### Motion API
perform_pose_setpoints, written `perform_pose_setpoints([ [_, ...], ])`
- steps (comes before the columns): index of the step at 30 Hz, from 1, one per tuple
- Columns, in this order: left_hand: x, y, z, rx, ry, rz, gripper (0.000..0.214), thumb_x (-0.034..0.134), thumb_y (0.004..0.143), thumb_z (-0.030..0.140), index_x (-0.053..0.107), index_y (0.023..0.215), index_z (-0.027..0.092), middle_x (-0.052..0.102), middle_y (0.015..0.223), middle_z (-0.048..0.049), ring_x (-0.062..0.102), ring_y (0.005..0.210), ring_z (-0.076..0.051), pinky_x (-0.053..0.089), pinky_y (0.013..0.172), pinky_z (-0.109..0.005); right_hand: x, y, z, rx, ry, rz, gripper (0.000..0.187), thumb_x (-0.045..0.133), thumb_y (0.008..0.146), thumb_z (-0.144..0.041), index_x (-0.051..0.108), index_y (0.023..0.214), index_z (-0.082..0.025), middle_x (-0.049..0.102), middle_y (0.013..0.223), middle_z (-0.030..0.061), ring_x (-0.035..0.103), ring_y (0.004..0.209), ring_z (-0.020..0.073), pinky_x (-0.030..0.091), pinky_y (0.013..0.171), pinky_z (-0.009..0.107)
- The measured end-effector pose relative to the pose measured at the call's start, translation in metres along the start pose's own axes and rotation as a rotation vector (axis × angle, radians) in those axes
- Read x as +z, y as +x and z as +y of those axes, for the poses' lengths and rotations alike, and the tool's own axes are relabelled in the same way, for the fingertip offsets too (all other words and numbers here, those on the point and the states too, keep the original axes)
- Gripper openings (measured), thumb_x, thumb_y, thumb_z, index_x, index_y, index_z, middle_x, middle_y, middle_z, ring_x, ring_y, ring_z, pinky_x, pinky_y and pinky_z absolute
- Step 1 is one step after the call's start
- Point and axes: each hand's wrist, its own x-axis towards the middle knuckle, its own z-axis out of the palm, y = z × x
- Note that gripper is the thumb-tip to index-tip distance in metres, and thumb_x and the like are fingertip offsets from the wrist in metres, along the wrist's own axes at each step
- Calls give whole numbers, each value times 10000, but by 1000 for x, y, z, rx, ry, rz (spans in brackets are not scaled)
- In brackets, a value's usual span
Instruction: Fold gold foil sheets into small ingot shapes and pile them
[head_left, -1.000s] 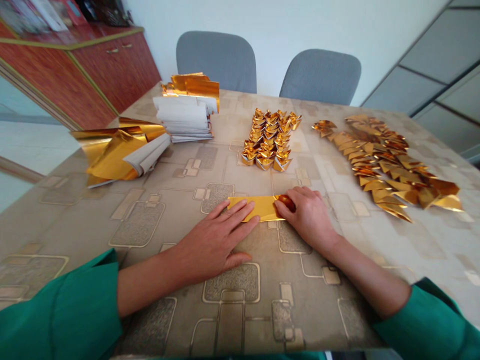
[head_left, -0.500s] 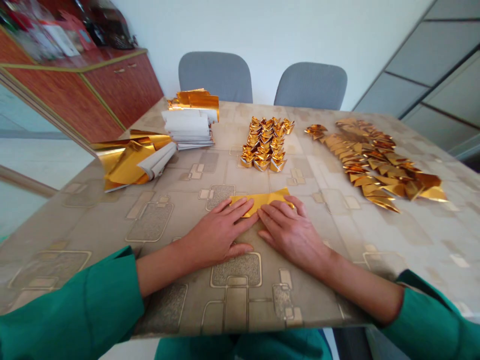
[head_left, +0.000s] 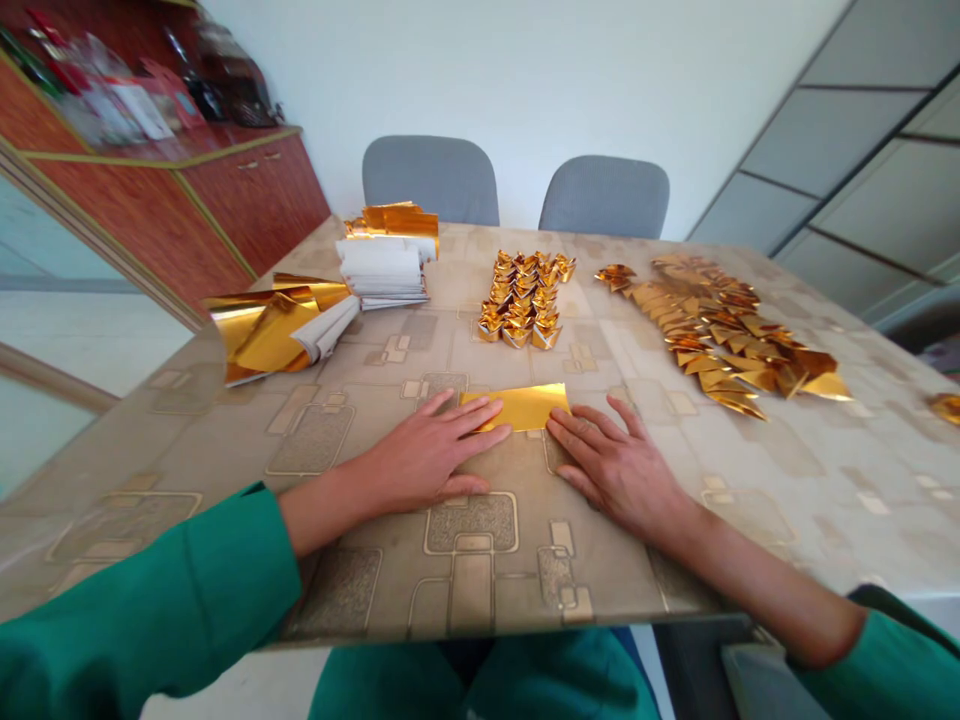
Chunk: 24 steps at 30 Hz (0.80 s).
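A folded strip of gold foil paper lies flat on the table in front of me, its long edge towards me. My left hand rests on its left end with the fingers stretched out and spread. At the right end, the fingertips of my right hand touch the paper's near corner, fingers straight and apart. Beyond the strip stand rows of folded gold paper ingots. To the right lies a spread heap of pointed folded gold pieces.
At the back left is a stack of white-backed gold sheets; looser curled gold sheets lie nearer. A patterned cloth covers the table. Two grey chairs stand behind it, and a red-brown cabinet at the left. Another gold piece sits far right.
My right hand has slid right along the strip to its end, baring the middle. The strip now lies flatter. The view has tilted and shifted slightly.
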Motion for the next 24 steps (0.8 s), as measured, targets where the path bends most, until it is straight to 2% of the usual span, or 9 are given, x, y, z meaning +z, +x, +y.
perform_pose_setpoints([
  [5,-3,-25,-11,-20,25,-9,611,467,933,565,394,1466,274,374,1553,-96,320,1443,-262,131,1183,-509,-1,3,2,-2,25,6,401,465,993,-360,558,1344,-189,581,1398,57,514,1256,299,206,1142,559],
  [9,-7,-47,-17,-59,50,2,600,478,929,562,391,1467,309,407,1539,-69,322,1442,-264,169,1179,-500,-1,4,3,-12,47,26,375,481,987,-346,585,1306,-180,610,1362,67,525,1235,304,212,1129,557],
  [12,-11,-51,-15,-58,93,31,546,494,929,542,474,1412,286,401,1540,-91,341,1429,-285,212,1165,-517,-1,7,4,-24,63,48,326,496,982,-325,613,1255,-191,644,1311,71,531,1221,295,206,1123,548],
  [15,-16,-37,-8,-41,115,146,327,493,971,371,631,1214,200,544,1414,-120,467,1331,-269,301,1134,-492,-2,15,5,-34,83,68,241,538,966,-306,653,1150,-203,692,1207,64,560,1172,274,185,1122,539],
  [17,-17,-21,-2,-9,107,215,253,468,979,232,656,1140,180,646,1264,-100,562,1197,-234,395,1068,-441,-4,21,5,-39,88,64,172,562,953,-290,675,1049,-202,716,1102,57,583,1120,257,177,1121,525],
  [20,-16,5,4,19,79,189,222,554,939,260,656,1114,168,675,1167,-96,608,1062,-228,479,963,-404,-7,30,7,-38,86,39,120,574,944,-263,678,945,-204,711,975,43,604,1035,232,196,1112,490],
  [24,-10,29,5,-23,101,149,168,542,939,234,673,1011,157,694,1004,-86,630,921,-196,517,843,-337,-7,36,12,-45,103,46,97,609,923,-271,676,966,-217,702,968,33,609,993,218,208,1106,471],
])
